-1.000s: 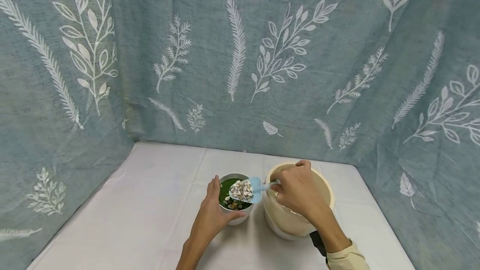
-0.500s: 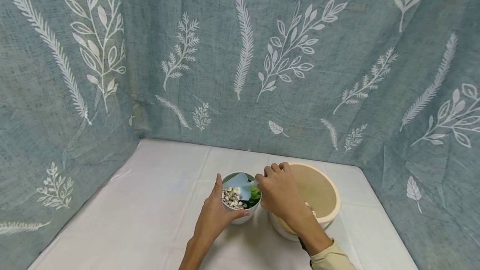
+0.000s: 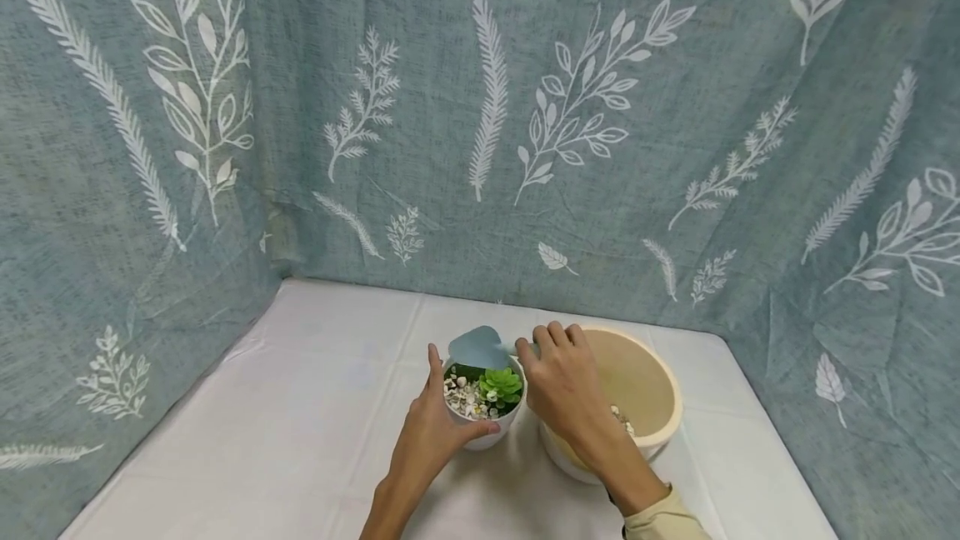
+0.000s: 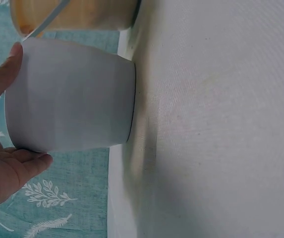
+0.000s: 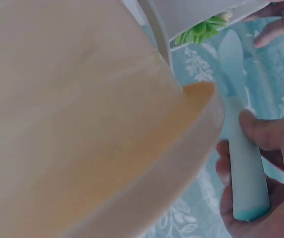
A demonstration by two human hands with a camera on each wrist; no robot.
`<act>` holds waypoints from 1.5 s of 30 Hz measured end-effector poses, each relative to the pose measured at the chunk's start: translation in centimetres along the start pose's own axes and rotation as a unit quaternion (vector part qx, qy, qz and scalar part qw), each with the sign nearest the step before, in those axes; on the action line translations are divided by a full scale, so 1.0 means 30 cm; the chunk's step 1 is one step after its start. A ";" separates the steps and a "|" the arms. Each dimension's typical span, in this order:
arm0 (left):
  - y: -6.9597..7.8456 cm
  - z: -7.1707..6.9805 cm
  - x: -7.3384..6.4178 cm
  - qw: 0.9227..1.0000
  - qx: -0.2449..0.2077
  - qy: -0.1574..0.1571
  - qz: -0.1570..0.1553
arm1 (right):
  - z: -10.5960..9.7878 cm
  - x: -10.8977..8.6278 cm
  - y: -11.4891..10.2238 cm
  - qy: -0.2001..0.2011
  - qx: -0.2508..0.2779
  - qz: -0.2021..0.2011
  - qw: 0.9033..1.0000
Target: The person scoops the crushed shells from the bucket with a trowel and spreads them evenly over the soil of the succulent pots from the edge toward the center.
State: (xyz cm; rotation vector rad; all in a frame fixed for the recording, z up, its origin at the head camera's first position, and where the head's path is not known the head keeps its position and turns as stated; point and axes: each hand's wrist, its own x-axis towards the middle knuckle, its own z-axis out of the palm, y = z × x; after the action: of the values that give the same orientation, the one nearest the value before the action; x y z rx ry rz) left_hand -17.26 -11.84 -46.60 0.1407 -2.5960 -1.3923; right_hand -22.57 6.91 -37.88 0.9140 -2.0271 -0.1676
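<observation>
My left hand point(image 3: 429, 433) holds a white pot point(image 4: 72, 94) near its rim, thumb on one side and fingers on the other. The pot stands upright on the table. Inside it, a bright green succulent point(image 3: 501, 387) sits at the right and white pebbles point(image 3: 463, 398) lie at the left and front. My right hand point(image 3: 566, 377) grips a light blue trowel point(image 5: 248, 163) by its handle. The trowel's blade point(image 3: 477, 347) is over the pot's far rim, with no pebbles visible on it.
A larger cream bucket point(image 3: 660, 365) stands just right of the pot, with some pebbles point(image 3: 621, 418) showing inside; my right forearm crosses over it. White cloth point(image 3: 322, 373) covers the table. Teal leaf-patterned curtains point(image 3: 420, 107) hang behind and at both sides.
The trowel, heaped with pebbles at first, has tipped them into the pot and lifted to its far rim. The succulent now shows. The left hand keeps its hold.
</observation>
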 end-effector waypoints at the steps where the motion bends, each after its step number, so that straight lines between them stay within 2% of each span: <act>1: 0.002 0.003 0.000 1.000 0.002 0.000 0.000 | -0.003 -0.005 0.006 -0.001 0.000 0.005 1.000; 7: 0.018 0.023 0.006 1.000 -0.008 -0.017 0.007 | -0.039 -0.058 0.076 -0.005 0.026 0.054 0.998; 11: 0.023 0.017 0.005 0.999 0.000 -0.035 0.009 | -0.089 -0.114 0.158 0.006 0.035 0.086 0.996; 14: 0.034 0.001 0.009 0.999 0.015 -0.033 0.017 | -0.141 -0.156 0.238 0.003 0.034 0.113 0.993; 16: 0.052 -0.006 0.016 0.999 0.020 -0.022 0.035 | -0.173 -0.177 0.292 -0.026 0.036 0.136 0.990; 19: 0.097 -0.006 0.018 0.997 0.014 0.000 0.078 | -0.192 -0.190 0.356 -0.124 0.036 0.163 0.978; 21: 0.132 0.013 0.015 0.992 0.007 0.008 0.126 | -0.175 -0.192 0.374 -0.193 0.027 0.162 0.967; 23: 0.167 0.048 0.011 0.985 0.009 -0.001 0.172 | -0.138 -0.198 0.373 -0.235 0.007 0.140 0.962; 26: 0.210 0.121 0.004 0.975 0.024 -0.040 0.219 | -0.068 -0.213 0.346 -0.234 -0.050 0.086 0.967; 28: 0.226 0.168 -0.006 0.971 0.045 -0.069 0.225 | -0.027 -0.224 0.323 -0.225 -0.082 0.061 0.969; 30: 0.232 0.204 -0.018 0.971 0.056 -0.085 0.216 | 0.005 -0.232 0.303 -0.230 -0.102 0.045 0.967; 33: 0.236 0.234 -0.024 0.970 0.072 -0.075 0.220 | 0.039 -0.241 0.286 -0.253 -0.110 0.035 0.961; 36: 0.244 0.242 -0.015 0.969 0.066 -0.059 0.232 | 0.059 -0.245 0.292 -0.269 -0.109 0.031 0.956; 38: 0.249 0.243 -0.011 0.968 0.063 -0.059 0.236 | 0.071 -0.249 0.303 -0.286 -0.083 0.044 0.954; 41: 0.252 0.243 -0.012 0.968 0.059 -0.063 0.236 | 0.087 -0.255 0.320 -0.308 -0.021 0.083 0.948; 45: 0.252 0.247 -0.008 0.965 0.067 -0.054 0.247 | 0.101 -0.270 0.335 -0.313 0.036 0.136 0.939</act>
State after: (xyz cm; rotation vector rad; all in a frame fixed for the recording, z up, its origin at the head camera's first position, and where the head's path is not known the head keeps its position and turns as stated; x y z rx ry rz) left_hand -18.56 -1.58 -44.34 -0.5426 -2.5567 -1.0694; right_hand -27.58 18.83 -40.77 0.6581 -2.7430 -0.2554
